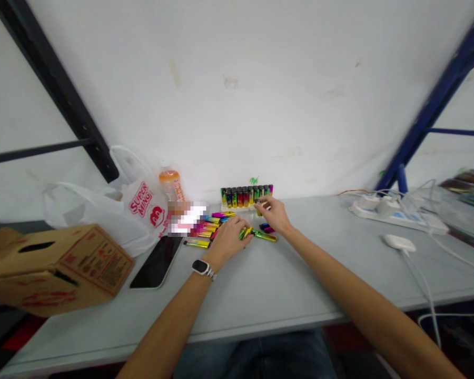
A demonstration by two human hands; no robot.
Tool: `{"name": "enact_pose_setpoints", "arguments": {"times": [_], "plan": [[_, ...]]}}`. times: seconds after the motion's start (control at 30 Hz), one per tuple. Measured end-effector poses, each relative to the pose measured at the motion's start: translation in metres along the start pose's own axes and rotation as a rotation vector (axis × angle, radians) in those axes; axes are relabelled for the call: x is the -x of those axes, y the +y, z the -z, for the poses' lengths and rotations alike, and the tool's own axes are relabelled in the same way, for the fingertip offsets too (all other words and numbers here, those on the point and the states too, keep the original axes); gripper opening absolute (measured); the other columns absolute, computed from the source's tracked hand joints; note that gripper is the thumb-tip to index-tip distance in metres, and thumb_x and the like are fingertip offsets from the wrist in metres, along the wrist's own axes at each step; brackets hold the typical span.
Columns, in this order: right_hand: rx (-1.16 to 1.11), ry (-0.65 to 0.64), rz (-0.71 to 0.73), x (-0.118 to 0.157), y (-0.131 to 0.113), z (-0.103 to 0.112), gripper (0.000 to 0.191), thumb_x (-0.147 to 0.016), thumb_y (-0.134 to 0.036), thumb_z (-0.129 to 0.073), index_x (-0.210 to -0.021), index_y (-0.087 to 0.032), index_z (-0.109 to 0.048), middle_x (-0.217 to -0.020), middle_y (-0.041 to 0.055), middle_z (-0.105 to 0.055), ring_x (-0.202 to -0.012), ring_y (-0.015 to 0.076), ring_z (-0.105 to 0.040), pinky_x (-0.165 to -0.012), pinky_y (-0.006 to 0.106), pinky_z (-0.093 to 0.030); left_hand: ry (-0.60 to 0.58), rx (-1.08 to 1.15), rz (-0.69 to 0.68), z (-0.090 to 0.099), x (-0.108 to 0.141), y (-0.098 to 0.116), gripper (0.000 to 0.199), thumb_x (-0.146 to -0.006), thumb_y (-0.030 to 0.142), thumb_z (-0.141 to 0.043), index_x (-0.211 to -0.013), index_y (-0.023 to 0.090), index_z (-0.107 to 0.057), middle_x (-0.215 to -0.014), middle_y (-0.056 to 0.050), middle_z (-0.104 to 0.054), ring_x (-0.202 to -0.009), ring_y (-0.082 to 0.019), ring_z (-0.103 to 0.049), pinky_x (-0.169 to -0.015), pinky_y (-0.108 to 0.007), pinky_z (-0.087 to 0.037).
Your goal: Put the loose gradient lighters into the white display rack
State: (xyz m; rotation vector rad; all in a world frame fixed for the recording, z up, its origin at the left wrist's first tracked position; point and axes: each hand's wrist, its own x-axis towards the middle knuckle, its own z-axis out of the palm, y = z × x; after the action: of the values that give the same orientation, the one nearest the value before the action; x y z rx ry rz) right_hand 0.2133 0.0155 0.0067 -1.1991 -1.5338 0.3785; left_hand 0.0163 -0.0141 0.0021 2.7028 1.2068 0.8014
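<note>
Shiny coloured lighters point(240, 197) stand upright in rows in a pale holder point(243, 208) against the wall. My right hand point(273, 211) is at the holder's right front, its fingers pinched on a lighter point(259, 212) held upright. My left hand point(230, 238) has its fingers curled round a green and yellow lighter point(244, 233), in front of the holder. Another green-gold lighter point(265, 236) lies just right of those fingers. Several loose lighters point(208, 227) lie left of my left hand, and a couple of dark ones point(267, 228) lie below my right hand.
On the left of the grey table point(260, 295) are a cardboard box point(90, 263), a black phone point(157, 263), a white plastic bag point(122, 210) and an orange drink bottle point(171, 184). To the right lie a power strip point(398, 215), a white charger point(400, 242) and cables.
</note>
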Motion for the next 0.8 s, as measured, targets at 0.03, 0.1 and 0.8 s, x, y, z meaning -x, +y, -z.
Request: {"name": "enact_pose_setpoints", "arguments": {"times": [0.03,0.1,0.8], "plan": [[0.021,-0.014,0.013,-0.007,0.004,0.0,0.022,-0.081,-0.036,-0.061,-0.095,-0.02,-0.063,-0.086,0.0031,-0.066,-0.07,0.0167,-0.06,-0.073,0.033,-0.048,-0.006,-0.01,0.007,-0.001,0.0,-0.001,0.016,-0.084,0.03,-0.068,-0.097,0.02,-0.066,-0.099,-0.006,-0.061,-0.095,-0.024,-0.06,-0.085,-0.037,-0.049],[0.056,-0.029,0.048,-0.019,0.012,-0.001,0.027,-0.08,-0.033,-0.06,-0.104,-0.02,-0.061,-0.087,0.0022,-0.066,-0.069,0.0167,-0.059,-0.071,0.033,-0.047,-0.012,-0.02,0.018,-0.002,0.001,-0.003,0.017,-0.084,0.029,-0.068,-0.098,0.02,-0.066,-0.1,-0.007,-0.061,-0.096,-0.024,-0.061,-0.086,-0.038,-0.049],[0.239,-0.216,0.183,-0.063,0.035,-0.01,0.019,-0.088,-0.026,-0.056,-0.1,-0.016,-0.068,-0.091,0.0061,-0.062,-0.077,0.0174,-0.058,-0.079,0.032,-0.048,0.054,0.0,0.16,-0.008,0.001,-0.008,0.012,-0.085,0.029,-0.064,-0.081,0.02,-0.058,-0.086,-0.006,-0.063,-0.085,-0.023,-0.061,-0.077,-0.034,-0.048]]}}
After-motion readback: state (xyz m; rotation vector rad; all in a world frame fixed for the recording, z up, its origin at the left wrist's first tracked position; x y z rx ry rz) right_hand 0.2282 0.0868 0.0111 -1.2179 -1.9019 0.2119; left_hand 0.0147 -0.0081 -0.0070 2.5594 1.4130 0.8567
